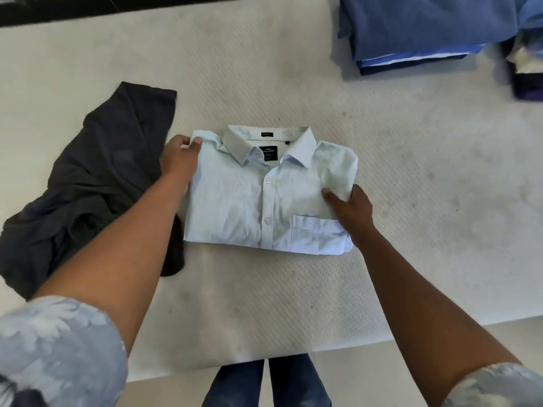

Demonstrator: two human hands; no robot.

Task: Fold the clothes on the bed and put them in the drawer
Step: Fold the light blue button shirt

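Note:
A pale blue collared shirt (249, 198) lies folded into a rectangle in the middle of the white bed (264, 83), collar away from me and buttons up. My left hand (180, 161) pinches its far left corner, thumb on top. Over on the right edge, above the chest pocket, my right hand (351, 210) grips the fabric with the thumb pressed onto it. A dark grey garment (88, 183) lies crumpled and unfolded to the left, partly under my left forearm.
A stack of folded blue clothes (426, 30) sits at the far right of the bed, with another dark pile (529, 74) at the right edge. The bed's near edge runs just in front of my legs. No drawer is in view.

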